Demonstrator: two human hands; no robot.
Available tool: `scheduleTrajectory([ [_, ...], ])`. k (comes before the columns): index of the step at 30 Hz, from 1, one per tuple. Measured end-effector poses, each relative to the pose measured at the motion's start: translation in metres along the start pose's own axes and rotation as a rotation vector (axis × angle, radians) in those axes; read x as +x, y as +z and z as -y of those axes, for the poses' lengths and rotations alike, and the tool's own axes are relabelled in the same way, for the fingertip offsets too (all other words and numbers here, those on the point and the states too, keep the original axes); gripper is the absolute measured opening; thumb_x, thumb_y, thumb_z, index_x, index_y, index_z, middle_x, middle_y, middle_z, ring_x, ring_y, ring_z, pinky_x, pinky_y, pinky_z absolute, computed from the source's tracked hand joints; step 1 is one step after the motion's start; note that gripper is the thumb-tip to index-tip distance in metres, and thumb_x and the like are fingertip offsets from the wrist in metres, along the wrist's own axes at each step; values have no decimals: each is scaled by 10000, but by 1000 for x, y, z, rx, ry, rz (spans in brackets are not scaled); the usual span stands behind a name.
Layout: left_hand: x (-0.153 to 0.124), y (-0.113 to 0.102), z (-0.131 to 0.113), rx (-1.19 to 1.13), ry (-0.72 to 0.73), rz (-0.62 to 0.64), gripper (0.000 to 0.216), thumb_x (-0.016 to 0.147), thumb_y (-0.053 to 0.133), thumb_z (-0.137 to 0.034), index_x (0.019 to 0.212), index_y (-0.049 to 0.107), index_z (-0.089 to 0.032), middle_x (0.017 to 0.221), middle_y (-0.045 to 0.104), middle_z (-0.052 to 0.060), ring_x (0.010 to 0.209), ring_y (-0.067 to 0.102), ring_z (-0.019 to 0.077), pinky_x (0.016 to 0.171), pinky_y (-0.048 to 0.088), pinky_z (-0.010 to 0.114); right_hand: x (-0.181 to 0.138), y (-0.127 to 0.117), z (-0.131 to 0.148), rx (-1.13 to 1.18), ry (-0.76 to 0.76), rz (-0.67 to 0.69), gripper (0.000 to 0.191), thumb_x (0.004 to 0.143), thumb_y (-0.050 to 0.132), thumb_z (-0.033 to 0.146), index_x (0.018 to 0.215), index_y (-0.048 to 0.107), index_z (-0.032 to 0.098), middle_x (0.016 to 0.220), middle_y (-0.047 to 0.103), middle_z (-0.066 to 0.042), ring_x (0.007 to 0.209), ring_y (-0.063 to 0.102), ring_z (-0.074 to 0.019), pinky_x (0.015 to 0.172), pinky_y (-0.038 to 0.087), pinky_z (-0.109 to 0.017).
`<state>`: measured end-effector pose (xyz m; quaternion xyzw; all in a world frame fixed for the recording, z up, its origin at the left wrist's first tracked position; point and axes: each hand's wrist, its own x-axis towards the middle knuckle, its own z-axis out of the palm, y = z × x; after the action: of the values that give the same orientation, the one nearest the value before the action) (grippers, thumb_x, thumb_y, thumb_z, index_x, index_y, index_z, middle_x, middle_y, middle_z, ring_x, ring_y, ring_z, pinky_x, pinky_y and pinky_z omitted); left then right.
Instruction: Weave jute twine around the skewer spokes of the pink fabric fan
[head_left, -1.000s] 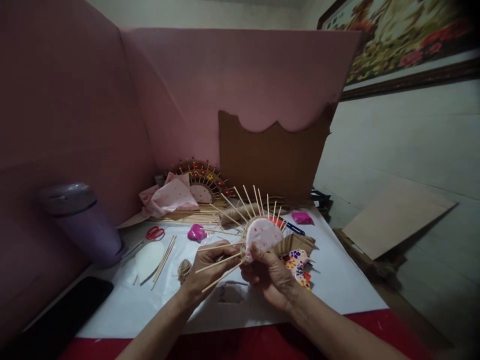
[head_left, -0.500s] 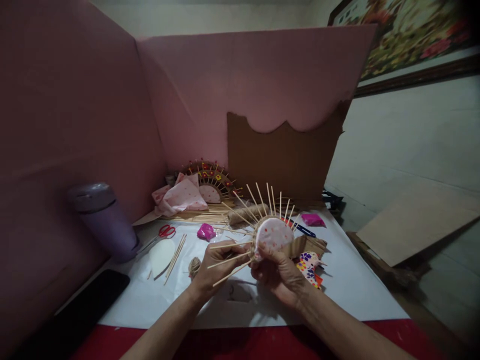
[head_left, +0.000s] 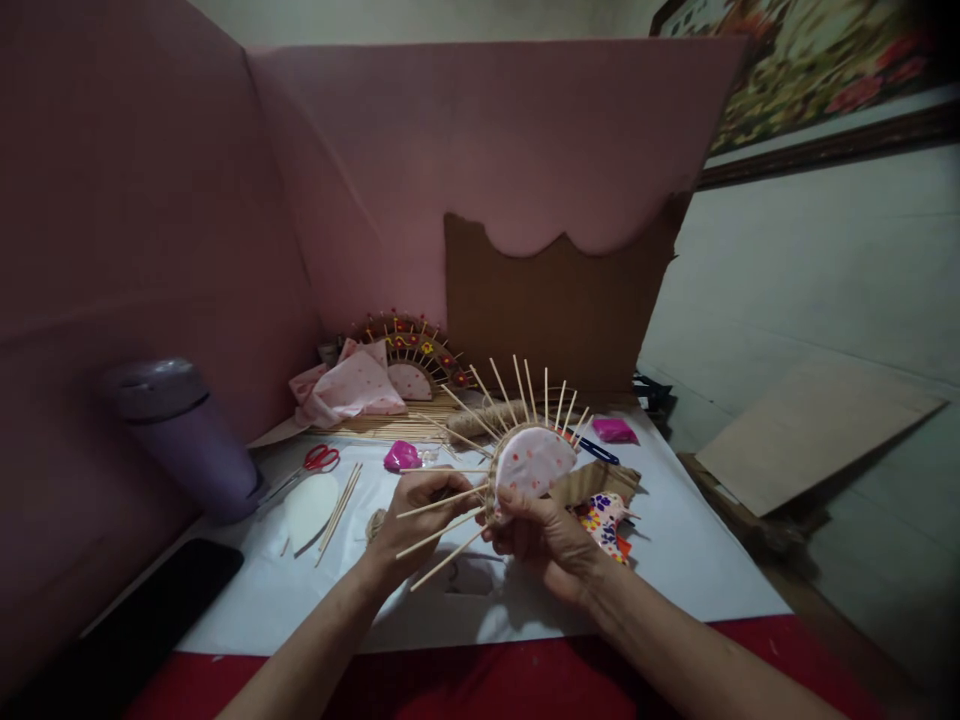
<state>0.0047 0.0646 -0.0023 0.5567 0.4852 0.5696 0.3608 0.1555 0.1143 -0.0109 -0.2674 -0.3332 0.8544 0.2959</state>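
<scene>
My right hand point(head_left: 551, 545) pinches the lower edge of a half-round pad point(head_left: 534, 460) covered in pale pink dotted cloth. Thin wooden sticks point(head_left: 519, 388) fan out from its curved rim, along which runs a brown twine-like band point(head_left: 493, 470). Beside the rim's left end is my left hand point(head_left: 420, 515), its fingers closed among the lowest sticks; what they grip is hidden. Several sticks cross in front of that hand. A small ball of twine point(head_left: 375, 525) sits behind my left wrist.
At left stand a purple bottle point(head_left: 187, 430), red-handled scissors point(head_left: 321, 458), a white oval piece point(head_left: 311, 510) and a black phone point(head_left: 169, 610). Behind are pink cloth point(head_left: 349, 385), a decorated arch point(head_left: 427, 348) and a twine roll point(head_left: 480, 422). A flowered piece point(head_left: 602, 520) and blue cutter point(head_left: 596, 448) lie right.
The pad has turned slightly and shifted a little left with both hands, its lower sticks now slanting further down. The whole view has shifted slightly too.
</scene>
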Motion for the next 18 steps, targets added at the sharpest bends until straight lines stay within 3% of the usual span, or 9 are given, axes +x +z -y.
scheduleTrajectory([
  [4, 1, -4, -2, -80, -125, -1, 208, 672, 687, -302, 620, 593, -124, 541, 538, -10, 476, 434, 76, 451, 298, 196, 2, -1, 0, 15, -69, 13, 212, 585, 739, 257, 645, 587, 123, 551, 588, 15, 517, 562, -102, 514, 336, -213],
  [7, 1, -12, -8, -214, -277, 86, 248, 679, 677, -323, 617, 534, -131, 461, 419, -62, 395, 277, 35, 395, 153, 189, 4, -3, 2, 21, -103, 35, 186, 607, 727, 238, 682, 602, 121, 583, 595, 14, 526, 550, -85, 504, 316, -205],
  [10, 1, -21, -15, -310, -392, 193, 280, 687, 665, -319, 577, 482, -139, 456, 370, -70, 393, 248, 35, 401, 128, 199, 6, -6, 3, 42, -119, 67, 150, 643, 703, 226, 696, 609, 121, 597, 591, 17, 531, 537, -68, 516, 320, -204],
  [14, 2, -29, -20, -321, -401, 252, 219, 686, 657, -262, 585, 521, -123, 458, 357, -68, 400, 227, 35, 408, 119, 207, 8, -8, 5, 90, -148, 16, 147, 619, 714, 211, 635, 592, 131, 568, 574, 27, 525, 532, -71, 507, 328, -205],
  [18, 3, -39, -22, -265, -404, 220, 130, 614, 696, -191, 693, 634, -108, 485, 432, -50, 423, 273, 38, 416, 146, 198, 9, -9, 8, 109, -165, -16, 155, 595, 729, 200, 616, 593, 130, 555, 578, 24, 509, 525, -75, 519, 364, -213],
])
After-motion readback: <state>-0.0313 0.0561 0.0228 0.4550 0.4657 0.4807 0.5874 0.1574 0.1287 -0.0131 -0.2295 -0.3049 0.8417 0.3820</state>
